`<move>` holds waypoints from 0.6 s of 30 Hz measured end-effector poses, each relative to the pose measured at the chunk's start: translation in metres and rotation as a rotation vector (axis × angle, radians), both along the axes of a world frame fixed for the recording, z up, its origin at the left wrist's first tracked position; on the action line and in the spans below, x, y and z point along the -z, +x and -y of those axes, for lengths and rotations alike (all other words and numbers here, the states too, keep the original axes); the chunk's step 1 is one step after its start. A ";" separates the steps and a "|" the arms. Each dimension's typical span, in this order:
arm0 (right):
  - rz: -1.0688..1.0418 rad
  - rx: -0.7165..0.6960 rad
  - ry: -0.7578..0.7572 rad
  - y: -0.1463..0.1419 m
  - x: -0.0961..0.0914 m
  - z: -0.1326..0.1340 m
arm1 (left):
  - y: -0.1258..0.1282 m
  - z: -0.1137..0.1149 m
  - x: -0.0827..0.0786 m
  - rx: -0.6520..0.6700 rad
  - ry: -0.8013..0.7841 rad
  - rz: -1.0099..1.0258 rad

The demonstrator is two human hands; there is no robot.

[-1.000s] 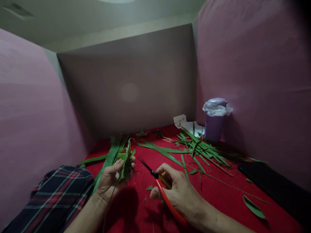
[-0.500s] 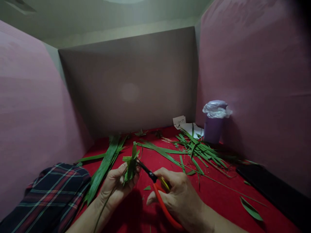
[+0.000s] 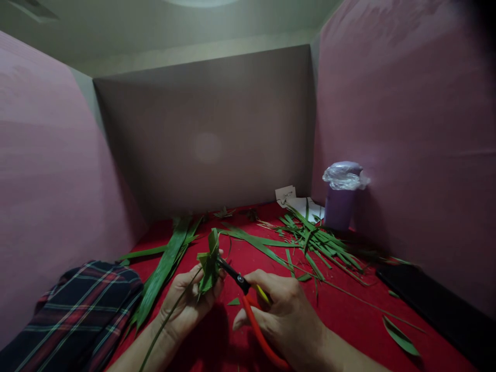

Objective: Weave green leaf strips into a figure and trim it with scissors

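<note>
My left hand (image 3: 189, 297) is closed around a small folded piece of green leaf strips (image 3: 209, 271), with tips standing up above the fingers. A long thin stem (image 3: 166, 319) runs from that piece down over the wrist. In my right hand (image 3: 284, 310) are scissors (image 3: 258, 323) with red and yellow handles and a dark pivot. The scissor blades reach to the right side of the folded leaf piece; their tips are partly hidden there, so I cannot tell whether they touch it.
Cut green strips (image 3: 321, 240) lie heaped at the right, near white papers (image 3: 285, 194) and a purple bin (image 3: 340, 206) with a plastic liner. Long leaves (image 3: 170, 263) and plaid cloth (image 3: 89, 305) are at the left. A black flat object (image 3: 430, 305) lies at the right.
The folded leaf piece has turned slightly in my left hand, and the thin stem has shifted over the fingers. The scissors stay at its right side.
</note>
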State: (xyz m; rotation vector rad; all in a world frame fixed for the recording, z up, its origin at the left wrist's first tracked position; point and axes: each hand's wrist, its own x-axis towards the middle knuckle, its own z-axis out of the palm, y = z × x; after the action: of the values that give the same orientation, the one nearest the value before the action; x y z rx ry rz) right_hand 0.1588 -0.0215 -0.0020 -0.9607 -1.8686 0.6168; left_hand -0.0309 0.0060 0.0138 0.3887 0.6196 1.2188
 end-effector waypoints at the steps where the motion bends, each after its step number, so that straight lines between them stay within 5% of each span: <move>1: -0.001 0.000 0.001 0.000 0.000 0.000 | 0.000 0.000 0.000 0.000 0.003 0.002; 18: -0.024 -0.025 -0.070 0.001 0.003 -0.001 | 0.003 0.004 -0.001 0.015 -0.038 -0.014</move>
State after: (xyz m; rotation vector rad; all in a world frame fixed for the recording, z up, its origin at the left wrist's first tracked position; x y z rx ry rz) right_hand 0.1593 -0.0203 -0.0050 -0.9725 -1.8506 0.7097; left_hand -0.0278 0.0018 0.0144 0.3697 0.6494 1.1896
